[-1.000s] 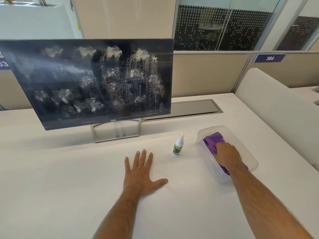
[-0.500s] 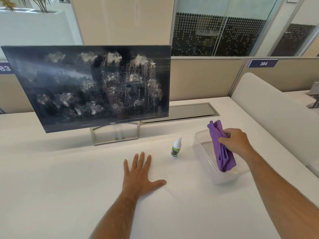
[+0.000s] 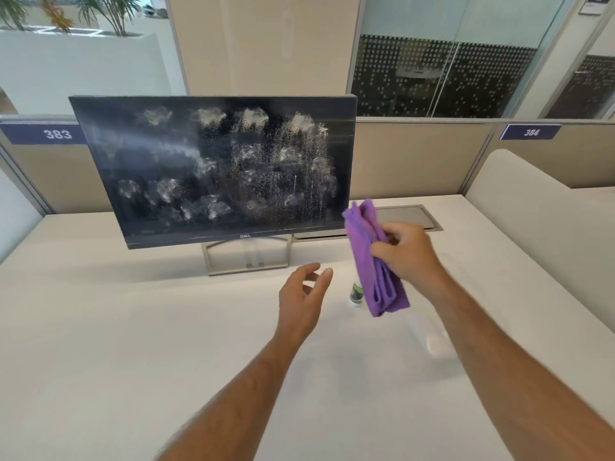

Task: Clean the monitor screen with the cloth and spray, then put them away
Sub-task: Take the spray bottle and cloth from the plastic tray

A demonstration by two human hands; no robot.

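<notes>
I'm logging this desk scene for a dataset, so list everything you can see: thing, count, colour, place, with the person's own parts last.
monitor: 1, black screen covered in whitish spray blotches, on a silver stand at the back of the desk
cloth: 1, purple, folded, held in the air right of the monitor
spray bottle: 1, white with green label, standing on the desk, partly hidden by the cloth
clear container: 1, transparent, on the desk under the right forearm, hard to make out
desk: 1, white
number signs: 2, dark blue, 383 and 384, on the partitions
plants: green, top left background
left hand: raised, fingers relaxed, holding nothing
right hand: grips the cloth
</notes>
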